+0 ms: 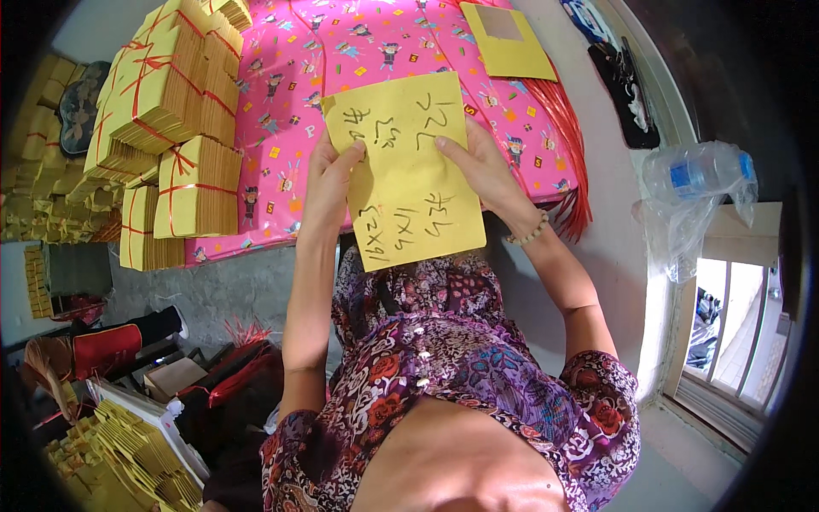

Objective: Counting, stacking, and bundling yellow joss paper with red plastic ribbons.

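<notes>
At twelve o'clock from our chest, we hold a yellow paper sheet (pixel 408 171) over the pink patterned cloth (pixel 290 85). Our left hand (pixel 328 175) pinches its nine o'clock edge, our right hand (pixel 482 166) its three o'clock edge, thumbs on top. Tied yellow paper bundles (pixel 171 94) sit at ten o'clock. We judge the thin sheet could crease or slip, since only its edges are gripped.

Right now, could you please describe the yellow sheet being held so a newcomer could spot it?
Find the pink patterned cloth. Over its near edge, the left hand and right hand hold a yellow sheet. Unlike the red-tied yellow bundles, it is single and carries dark handwritten marks.
</notes>
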Tool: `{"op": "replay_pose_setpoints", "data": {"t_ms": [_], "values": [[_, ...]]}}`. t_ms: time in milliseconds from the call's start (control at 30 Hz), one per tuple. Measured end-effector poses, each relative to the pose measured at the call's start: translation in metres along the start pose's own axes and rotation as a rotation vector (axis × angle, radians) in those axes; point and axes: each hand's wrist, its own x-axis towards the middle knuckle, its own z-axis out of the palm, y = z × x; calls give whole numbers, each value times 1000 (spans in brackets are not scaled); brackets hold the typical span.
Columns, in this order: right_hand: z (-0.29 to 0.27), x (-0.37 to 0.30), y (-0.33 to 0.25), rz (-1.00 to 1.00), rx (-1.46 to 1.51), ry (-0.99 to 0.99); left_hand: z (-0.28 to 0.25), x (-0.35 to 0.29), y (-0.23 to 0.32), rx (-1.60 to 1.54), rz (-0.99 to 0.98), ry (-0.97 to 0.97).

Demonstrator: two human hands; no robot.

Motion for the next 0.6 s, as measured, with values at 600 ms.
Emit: {"op": "replay_pose_setpoints", "data": {"t_ms": [600], "values": [[-3, 18, 11, 74, 79, 10, -4, 3, -20, -29, -66, -39]]}}
